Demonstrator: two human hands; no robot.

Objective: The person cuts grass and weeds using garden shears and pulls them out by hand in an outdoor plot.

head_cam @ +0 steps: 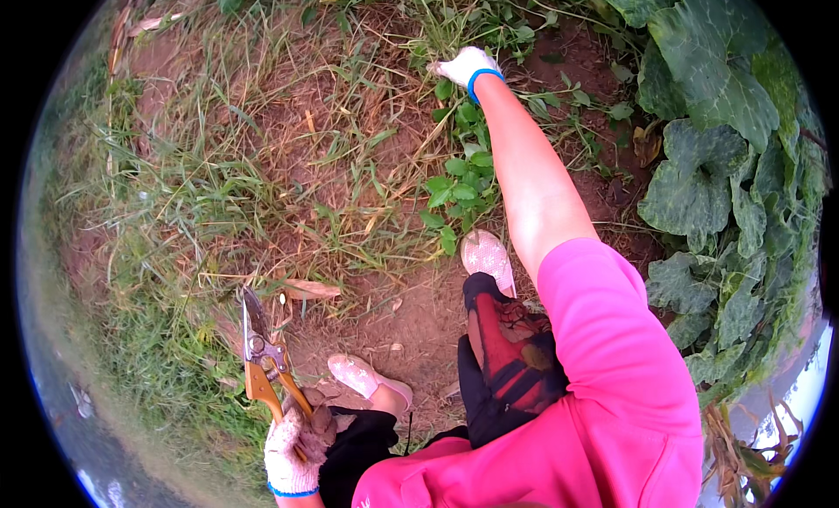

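Note:
My left hand (295, 442), in a white knit glove with a blue cuff and soil-stained fingers, is closed around the orange handles of a pair of pruning shears (265, 364). The blades of the shears point away from me, beside the grass on my left. Far out in front, my right hand (470, 67) wears a matching glove. It is closed at the base of a clump of green grass stems (446, 32); its fingers are partly hidden. A low leafy plant (462, 183) grows just below that wrist, along the forearm.
Large squash-like leaves (695, 173) crowd the right side. Grass and weeds (223, 187) with dry straw cover the ground ahead and to the left. Between my pink shoes (488, 255) shows brown soil (406, 311). A dry leaf (308, 289) lies near the shears.

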